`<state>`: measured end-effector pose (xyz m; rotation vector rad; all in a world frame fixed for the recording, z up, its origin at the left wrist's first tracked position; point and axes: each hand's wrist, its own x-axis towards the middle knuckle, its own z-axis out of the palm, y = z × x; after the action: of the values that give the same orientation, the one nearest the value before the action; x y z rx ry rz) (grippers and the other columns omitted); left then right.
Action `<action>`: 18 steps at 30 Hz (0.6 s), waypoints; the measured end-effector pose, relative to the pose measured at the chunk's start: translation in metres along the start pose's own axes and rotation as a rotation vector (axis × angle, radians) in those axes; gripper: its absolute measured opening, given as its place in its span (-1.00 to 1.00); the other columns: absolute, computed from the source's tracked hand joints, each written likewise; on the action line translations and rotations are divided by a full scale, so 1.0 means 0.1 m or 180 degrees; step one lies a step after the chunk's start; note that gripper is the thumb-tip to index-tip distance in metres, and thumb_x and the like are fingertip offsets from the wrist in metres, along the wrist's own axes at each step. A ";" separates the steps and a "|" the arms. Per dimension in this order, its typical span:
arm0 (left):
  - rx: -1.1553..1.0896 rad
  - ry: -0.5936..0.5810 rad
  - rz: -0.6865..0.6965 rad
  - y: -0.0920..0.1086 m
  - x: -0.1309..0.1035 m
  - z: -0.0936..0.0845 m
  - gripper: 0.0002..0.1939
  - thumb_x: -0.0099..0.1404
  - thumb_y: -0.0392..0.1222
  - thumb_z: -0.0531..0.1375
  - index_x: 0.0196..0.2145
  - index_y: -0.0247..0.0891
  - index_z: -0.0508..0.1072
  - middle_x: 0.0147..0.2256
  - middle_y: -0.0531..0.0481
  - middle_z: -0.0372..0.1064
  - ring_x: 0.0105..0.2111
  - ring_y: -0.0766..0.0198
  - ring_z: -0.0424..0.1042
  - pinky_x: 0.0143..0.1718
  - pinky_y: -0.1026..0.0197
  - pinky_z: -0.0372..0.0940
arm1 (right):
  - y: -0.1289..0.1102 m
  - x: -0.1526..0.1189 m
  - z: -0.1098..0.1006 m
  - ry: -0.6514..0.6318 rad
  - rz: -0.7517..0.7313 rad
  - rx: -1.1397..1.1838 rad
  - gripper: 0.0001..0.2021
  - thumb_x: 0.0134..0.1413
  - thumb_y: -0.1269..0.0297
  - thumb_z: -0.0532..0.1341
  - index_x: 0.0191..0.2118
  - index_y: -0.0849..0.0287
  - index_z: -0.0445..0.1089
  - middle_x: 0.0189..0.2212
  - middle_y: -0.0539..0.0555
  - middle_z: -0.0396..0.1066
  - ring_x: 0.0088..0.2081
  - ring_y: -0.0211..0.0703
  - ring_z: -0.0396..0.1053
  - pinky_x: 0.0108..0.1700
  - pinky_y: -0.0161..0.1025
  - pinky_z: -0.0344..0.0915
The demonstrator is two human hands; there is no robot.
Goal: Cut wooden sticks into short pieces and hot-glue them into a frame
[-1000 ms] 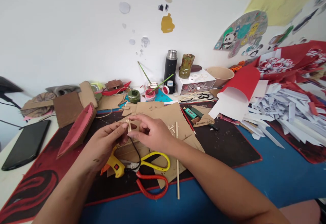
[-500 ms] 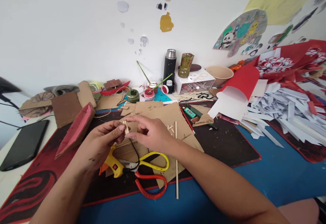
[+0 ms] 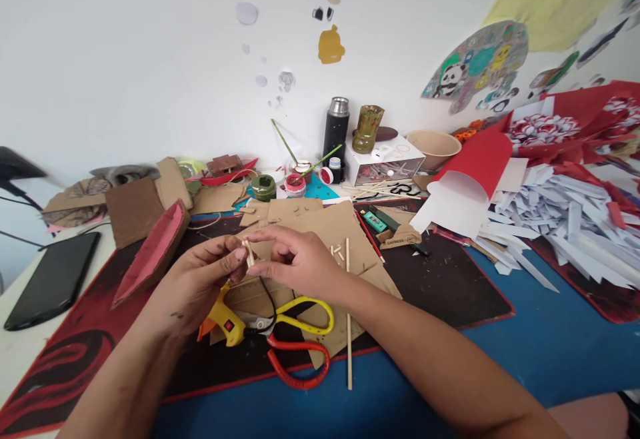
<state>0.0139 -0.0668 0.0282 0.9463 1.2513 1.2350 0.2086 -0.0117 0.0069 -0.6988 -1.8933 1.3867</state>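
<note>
Short pale wooden sticks (image 3: 249,253) are pinched upright between the fingertips of my left hand (image 3: 213,262). My right hand (image 3: 295,260) closes on the same sticks from the other side, with its index finger at their top and its thumb low down. Below the hands lie a yellow hot glue gun (image 3: 227,322) and scissors (image 3: 300,319) with one yellow and one red handle. A long wooden stick (image 3: 349,332) rests to the right, beside several small cut stick pieces (image 3: 338,252) on a cardboard sheet (image 3: 373,286).
A pink-lined cardboard boat shape (image 3: 150,249) and a black phone-like device (image 3: 53,279) lie left. Open paint jars (image 3: 263,188), a black flask (image 3: 336,126) and a white box (image 3: 385,162) stand behind. Folded paper strips (image 3: 583,226) are heaped at right.
The camera view has shifted slightly, so the whole scene sits a little further right. Both hands stay on the short sticks with almost the same grip.
</note>
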 end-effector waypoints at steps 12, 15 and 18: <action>0.0375 0.0154 0.0175 -0.06 0.03 -0.02 -0.58 0.04 0.18 0.57 -0.44 -0.22 0.65 -0.51 0.02 0.42 -0.48 0.33 0.29 -0.45 0.29 0.23 | 0.06 0.03 0.00 0.0021 -0.0050 0.0012 -0.45 0.30 0.03 0.39 0.31 0.14 0.51 -0.58 -0.19 0.15 -0.50 -0.27 0.09 -0.36 -0.28 0.08; 0.0535 0.0240 0.0323 -0.05 0.02 -0.01 -0.60 0.08 0.17 0.54 -0.45 -0.22 0.64 -0.50 0.02 0.42 -0.47 0.30 0.30 -0.43 0.27 0.25 | 0.04 0.02 0.00 -0.0004 0.0015 0.0086 -0.44 0.30 0.05 0.39 0.33 0.14 0.49 -0.58 -0.18 0.17 -0.50 -0.26 0.11 -0.37 -0.27 0.09; 0.0648 0.0321 0.0425 -0.04 0.02 -0.01 -0.63 0.10 0.14 0.52 -0.46 -0.21 0.63 -0.50 0.02 0.43 -0.46 0.29 0.31 -0.42 0.26 0.26 | 0.02 0.01 0.01 -0.0027 0.0137 0.0236 -0.42 0.31 0.04 0.39 0.36 0.10 0.45 -0.57 -0.16 0.22 -0.49 -0.24 0.18 -0.38 -0.27 0.13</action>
<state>0.0137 -0.0651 0.0236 1.1419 1.4327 1.2892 0.2077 -0.0109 0.0055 -0.7020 -1.8330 1.4811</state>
